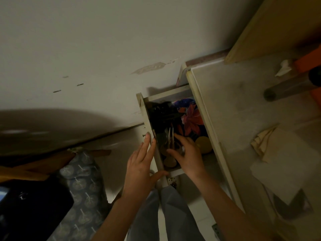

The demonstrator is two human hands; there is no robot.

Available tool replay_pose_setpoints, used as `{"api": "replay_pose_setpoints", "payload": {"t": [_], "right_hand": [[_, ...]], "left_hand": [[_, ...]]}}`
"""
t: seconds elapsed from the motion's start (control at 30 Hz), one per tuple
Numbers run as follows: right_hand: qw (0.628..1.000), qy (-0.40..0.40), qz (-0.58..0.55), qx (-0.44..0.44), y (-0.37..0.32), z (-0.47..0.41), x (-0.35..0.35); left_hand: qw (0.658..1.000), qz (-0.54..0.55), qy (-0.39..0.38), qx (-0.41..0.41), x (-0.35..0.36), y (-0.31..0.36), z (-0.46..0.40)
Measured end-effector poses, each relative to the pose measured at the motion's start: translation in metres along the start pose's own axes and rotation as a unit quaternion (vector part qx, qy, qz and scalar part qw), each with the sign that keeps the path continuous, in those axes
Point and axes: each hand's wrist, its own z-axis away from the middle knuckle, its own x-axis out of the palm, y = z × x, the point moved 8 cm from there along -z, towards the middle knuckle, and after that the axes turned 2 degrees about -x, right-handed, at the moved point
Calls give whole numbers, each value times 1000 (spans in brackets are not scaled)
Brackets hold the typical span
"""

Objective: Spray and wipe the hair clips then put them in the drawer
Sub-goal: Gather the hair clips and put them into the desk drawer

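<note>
Both bare forearms rise from the bottom of the frame toward the centre, over grey trouser legs (166, 216). The left hand (140, 164) lies flat, with straight fingers along the outer face of the front panel of the open cream wooden drawer (151, 122) and the thumb hooked under the panel's near corner; it is released rather than clenched. The right hand (186, 154) reaches into the near end of the drawer, palm down, fingers loosely curved above a pale, long-toothed claw hair clip (171, 136) whose teeth stand up just beside the fingertips; I cannot tell whether the fingers are grasping it. Round tan items lie beneath that hand. Farther in, the drawer holds dark objects and a red and blue flowered cloth (189, 117). To the right, the pale table (231, 108) carries a crumpled cream cloth (264, 145). At lower left stands a blue patterned cushion (83, 188).
</note>
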Motion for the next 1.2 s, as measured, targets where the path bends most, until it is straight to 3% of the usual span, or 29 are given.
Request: {"api": "replay_pose_setpoints", "payload": {"t": [0.53,0.73,0.97,1.2], "right_hand": [[994,53,82,-58,-53,34,-43],[985,93,131,-58,-86,68,-83],[968,137,211,10,-86,133,-130],[939,221,241,102,-60,222,-175]], "left_hand": [[990,-135,-27,-10,-26,23,-1],[981,-189,5,51,-61,66,-4],[952,-272,-81,114,-65,115,3],[914,-291,-98,267,-62,203,32]]}}
